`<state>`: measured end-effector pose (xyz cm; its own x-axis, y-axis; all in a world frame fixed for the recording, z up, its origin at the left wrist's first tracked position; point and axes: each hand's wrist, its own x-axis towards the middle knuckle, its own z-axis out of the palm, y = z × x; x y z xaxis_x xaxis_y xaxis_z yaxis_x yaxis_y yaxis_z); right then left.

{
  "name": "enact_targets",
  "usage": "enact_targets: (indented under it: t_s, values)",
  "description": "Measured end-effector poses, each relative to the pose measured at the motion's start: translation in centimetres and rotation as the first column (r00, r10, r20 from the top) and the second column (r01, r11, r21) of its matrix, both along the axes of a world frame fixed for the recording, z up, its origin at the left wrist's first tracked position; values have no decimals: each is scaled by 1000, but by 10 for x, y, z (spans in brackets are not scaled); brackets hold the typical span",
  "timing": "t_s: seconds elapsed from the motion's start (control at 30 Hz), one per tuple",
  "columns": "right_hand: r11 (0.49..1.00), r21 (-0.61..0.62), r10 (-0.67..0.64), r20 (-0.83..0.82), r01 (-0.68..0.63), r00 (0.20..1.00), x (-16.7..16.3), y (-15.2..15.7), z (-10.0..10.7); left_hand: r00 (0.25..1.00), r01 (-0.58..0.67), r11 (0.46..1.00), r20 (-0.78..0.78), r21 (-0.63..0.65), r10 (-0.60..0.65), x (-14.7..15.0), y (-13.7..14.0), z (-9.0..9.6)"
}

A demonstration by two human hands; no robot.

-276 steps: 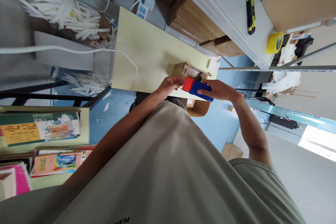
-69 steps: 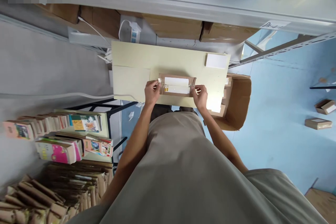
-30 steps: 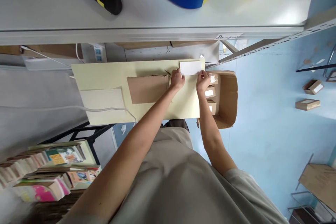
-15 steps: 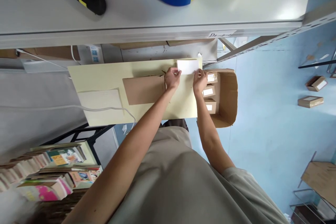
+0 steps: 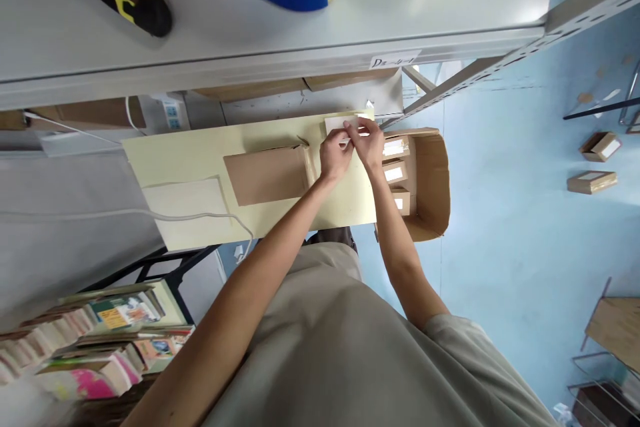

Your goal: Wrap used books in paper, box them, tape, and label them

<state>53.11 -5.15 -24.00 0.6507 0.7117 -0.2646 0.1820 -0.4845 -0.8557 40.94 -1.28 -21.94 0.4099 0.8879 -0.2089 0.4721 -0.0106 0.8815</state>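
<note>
A small white sheet of paper (image 5: 334,125) lies at the far right of the pale yellow board (image 5: 190,147), partly covered by my fingers. My left hand (image 5: 336,155) is closed, its fingertips pinching at the sheet's near edge. Right against it, my right hand (image 5: 369,143) is closed too, fingers bent over the sheet's right part. A white sliver shows between the fingertips; whether it is a separate piece I cannot tell. Left of my hands a flat brown cardboard box (image 5: 267,177) rests on the board, with tape along its right end.
Right of the board, an open carton (image 5: 433,180) holds small labelled boxes (image 5: 396,172). A grey shelf (image 5: 270,43) crosses above, bearing a yellow-black utility knife (image 5: 145,7). A white cable (image 5: 195,215) runs over the board's left side. Books (image 5: 120,313) stand lower left.
My right hand has moved left and now meets my left hand over the paper. The paper is more covered than before. The whole view has shifted slightly.
</note>
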Motion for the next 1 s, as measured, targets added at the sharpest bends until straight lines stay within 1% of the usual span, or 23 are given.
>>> enact_targets:
  t_s: [0.07,0.13,0.17,0.23,0.33,0.4,0.43,0.47,0.53,0.6,0.63,0.67,0.7,0.73,0.77,0.8,0.83,0.87,0.9,0.93,1.0]
  values:
    - [999,-20,-25,46,26,999,16,-2,3,991,134,990,-15,44,-134,2,0,1]
    - [997,-31,-62,87,65,994,38,-10,6,961,265,960,-102,90,-256,3,6,-2]
    - [996,-31,-77,99,81,992,50,-15,7,934,334,937,-166,103,-315,4,10,-4]
    - [995,-22,-97,111,100,989,72,-23,10,849,483,871,-295,93,-439,9,21,-9]
    - [991,-12,-129,117,131,985,94,-30,8,677,668,745,-425,10,-601,20,33,-14]
    - [985,-18,-170,106,173,980,99,-31,2,579,735,676,-479,-45,-660,27,38,-15]
    - [980,-24,-196,94,199,976,99,-31,-2,547,753,655,-496,-62,-674,29,38,-16]
    - [974,-28,-220,80,223,972,97,-31,-7,532,759,647,-505,-70,-679,31,38,-17]
    - [965,-34,-257,51,259,965,90,-35,-18,555,745,664,-494,-64,-669,34,37,-21]
    - [953,-39,-299,25,300,954,82,-42,-27,616,709,704,-447,-45,-649,35,36,-27]
    - [939,-46,-341,18,342,940,78,-48,-31,649,689,724,-414,-39,-639,36,36,-31]
    - [912,-61,-405,18,406,914,74,-55,-33,678,669,742,-379,-36,-630,38,37,-34]
    - [871,-79,-484,25,485,875,71,-63,-33,702,652,757,-347,-38,-622,39,37,-37]
    - [818,-95,-567,38,568,823,68,-71,-32,719,637,769,-322,-47,-615,41,38,-39]
    - [761,-103,-639,51,640,768,65,-80,-28,729,626,777,-308,-61,-611,43,38,-39]
    - [717,-99,-687,63,690,724,62,-88,-22,733,617,783,-303,-82,-609,45,38,-38]
    - [692,-79,-714,72,717,697,59,-96,-14,735,606,788,-303,-110,-607,45,37,-36]
    - [690,-47,-719,78,723,691,54,-104,-4,740,591,794,-299,-142,-603,44,34,-32]
    - [709,-10,-703,80,706,707,48,-111,9,753,566,805,-285,-180,-593,41,30,-26]
    - [739,25,-673,77,674,735,41,-117,23,778,529,819,-259,-222,-572,34,24,-19]
    - [808,75,-588,30,585,808,22,-126,52,855,428,845,-158,-321,-493,11,8,0]
